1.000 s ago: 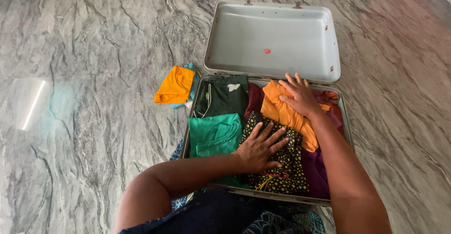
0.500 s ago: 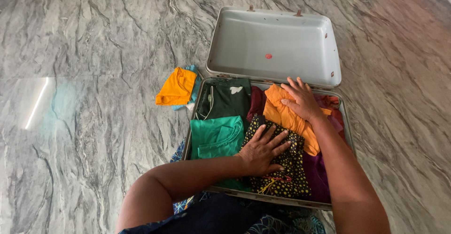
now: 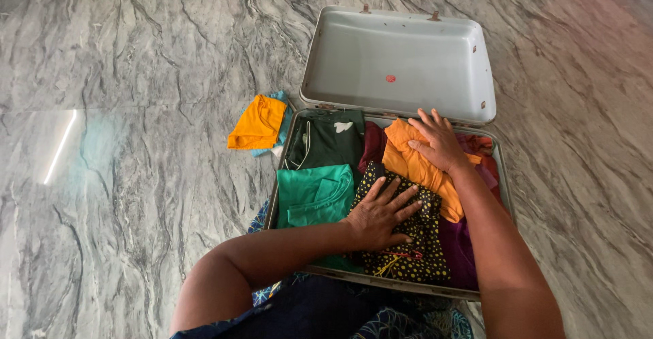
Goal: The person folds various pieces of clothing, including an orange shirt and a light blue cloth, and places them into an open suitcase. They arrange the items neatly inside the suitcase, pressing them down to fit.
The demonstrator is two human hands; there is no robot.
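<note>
Floor (image 3: pixel 136 74): grey veined marble, on which the case is laid.
Suitcase (image 3: pixel 289 148): grey metal, lid (image 3: pixel 398 60) thrown fully back; the base is seen almost filled.
Packed clothes: dark green garment (image 3: pixel 330 142), bright green garment (image 3: pixel 313 193), black yellow-dotted garment (image 3: pixel 415 250), orange garment (image 3: pixel 408 162), maroon and purple pieces beneath.
Unpacked: orange folded cloth (image 3: pixel 257 123) on a blue one, left just beside the case.
Left hand (image 3: pixel 381 213): spread flat, pressed on the dotted garment.
Right hand (image 3: pixel 439 142): open, palm down on the orange garment.
Progress: judged mostly packed.
</note>
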